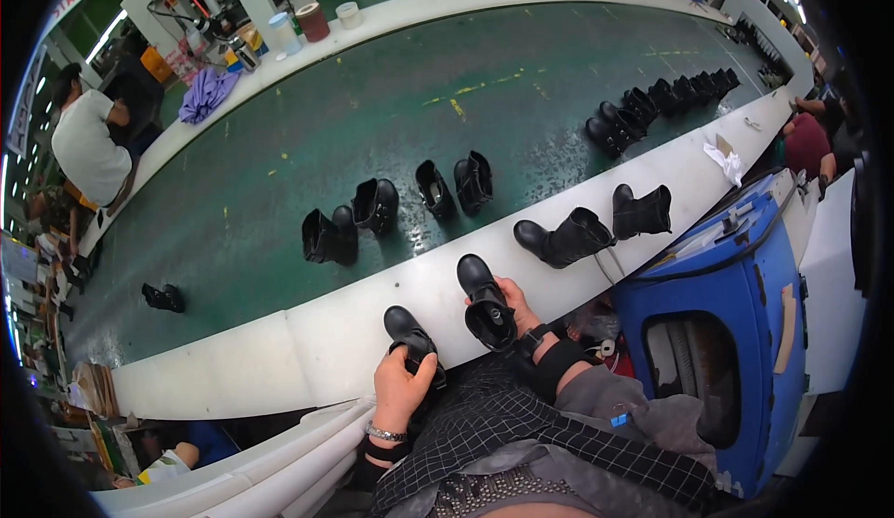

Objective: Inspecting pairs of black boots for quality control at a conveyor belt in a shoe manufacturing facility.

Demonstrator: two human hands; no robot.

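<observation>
My left hand [402, 390] is closed around the shaft of a black boot [410, 330], whose toe points away from me over the white ledge. To its right, my right hand [518, 302] grips a second black boot [486, 306] from its right side. That boot's opening faces me, and a round metal stud shows near its top. Further right on the ledge, a black boot [563, 237] stands or leans with its toe to the left. Beside it is another black boot [643, 211].
Beyond the white ledge [251, 360] runs a green belt [326, 136] carrying several black boots [374, 203]. A blue machine [736, 332] stands close on my right. White tubes [289, 453] lie at lower left. A seated person [88, 150] is at far left; another person [808, 141] is at right.
</observation>
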